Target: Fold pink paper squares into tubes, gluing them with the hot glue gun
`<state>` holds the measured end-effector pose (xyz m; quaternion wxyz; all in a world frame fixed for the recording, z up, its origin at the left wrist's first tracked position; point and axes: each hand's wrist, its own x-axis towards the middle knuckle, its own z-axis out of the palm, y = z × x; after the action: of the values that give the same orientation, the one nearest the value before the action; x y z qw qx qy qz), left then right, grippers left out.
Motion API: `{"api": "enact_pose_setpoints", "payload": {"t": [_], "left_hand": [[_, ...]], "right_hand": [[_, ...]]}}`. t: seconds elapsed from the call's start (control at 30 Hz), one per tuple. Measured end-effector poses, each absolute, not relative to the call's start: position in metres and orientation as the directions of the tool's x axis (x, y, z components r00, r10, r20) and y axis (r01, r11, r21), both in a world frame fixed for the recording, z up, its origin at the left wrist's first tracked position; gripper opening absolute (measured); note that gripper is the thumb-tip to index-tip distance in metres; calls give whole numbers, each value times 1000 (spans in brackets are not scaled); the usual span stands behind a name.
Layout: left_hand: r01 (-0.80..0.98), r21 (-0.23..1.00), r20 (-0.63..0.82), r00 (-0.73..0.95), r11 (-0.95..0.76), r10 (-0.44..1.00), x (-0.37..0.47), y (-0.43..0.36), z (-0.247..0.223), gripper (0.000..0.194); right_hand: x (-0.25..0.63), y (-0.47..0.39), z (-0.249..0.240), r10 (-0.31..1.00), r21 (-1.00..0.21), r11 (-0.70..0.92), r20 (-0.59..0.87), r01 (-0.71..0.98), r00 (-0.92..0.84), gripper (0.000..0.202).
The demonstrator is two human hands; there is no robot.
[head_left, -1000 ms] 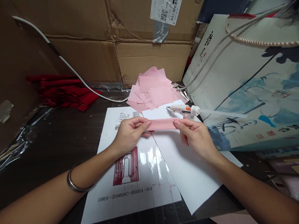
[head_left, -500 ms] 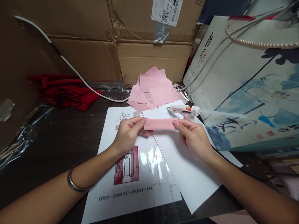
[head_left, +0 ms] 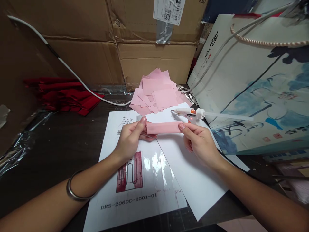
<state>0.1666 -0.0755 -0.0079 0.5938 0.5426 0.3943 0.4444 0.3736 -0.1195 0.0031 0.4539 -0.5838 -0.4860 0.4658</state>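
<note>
A folded pink fabric strip [head_left: 164, 128] is stretched level between my hands, above the white sheets. My right hand [head_left: 201, 141] pinches its right end between thumb and fingers. At the left end, the fingers of my left hand [head_left: 130, 138] lie behind and under the strip, while the left thumb is raised at its edge. Something thin and grey shows by the left fingers, too small to make out. Just beyond the strip lies a white glue gun [head_left: 188, 112] with an orange trigger and a clear glue stick in its back.
Pink fabric squares [head_left: 159, 90] are heaped at the back, with metal clips [head_left: 189, 95] beside them. Folded red fabric pieces [head_left: 65, 96] lie left. A printed sheet [head_left: 135, 207] and a plain sheet [head_left: 193, 180] cover the table. Cardboard [head_left: 156, 61] and a paper bag [head_left: 241, 83] stand around; a white cable [head_left: 79, 80] crosses.
My left thumb has lifted from the face of the strip to its left edge. The right hand keeps its pinch. The whole view has shifted slightly.
</note>
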Motion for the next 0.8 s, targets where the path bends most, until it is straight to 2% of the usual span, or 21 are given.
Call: {"api": "enact_pose_setpoints", "payload": {"t": [0.2,0.37,0.47,0.5,0.57,0.67,0.73,0.8], "left_hand": [[4,1000,7,229,-9,973,168,-75,-6,18],[29,998,44,155,-49,987,167,-73,-8,30],[155,963,209,94,-222,973,165,-71,-9,32],[262,906,312,117,-332,943,164,-71,-8,30],[472,674,505,269,-569,820,163,-73,-6,29],[582,282,579,531,-763,619,165,-76,-5,47],[587,164,554,610,-793,566,167,-78,-6,49],[562,177,511,649,-808,564,169,-79,-7,40]], "right_hand": [[374,-119,3,990,-977,-118,-102,178,97,34],[373,-119,5,994,-960,-87,-67,267,82,30],[370,-118,4,995,-959,-97,-90,265,37,32],[369,-118,2,995,-961,-98,-96,258,19,33],[366,-117,-1,996,-968,-81,-89,238,-24,33],[361,-115,-7,996,-978,-41,-57,205,-72,30],[358,-114,-9,996,-978,-19,-37,208,-84,27],[356,-112,-9,996,-969,1,-21,249,-86,27]]}}
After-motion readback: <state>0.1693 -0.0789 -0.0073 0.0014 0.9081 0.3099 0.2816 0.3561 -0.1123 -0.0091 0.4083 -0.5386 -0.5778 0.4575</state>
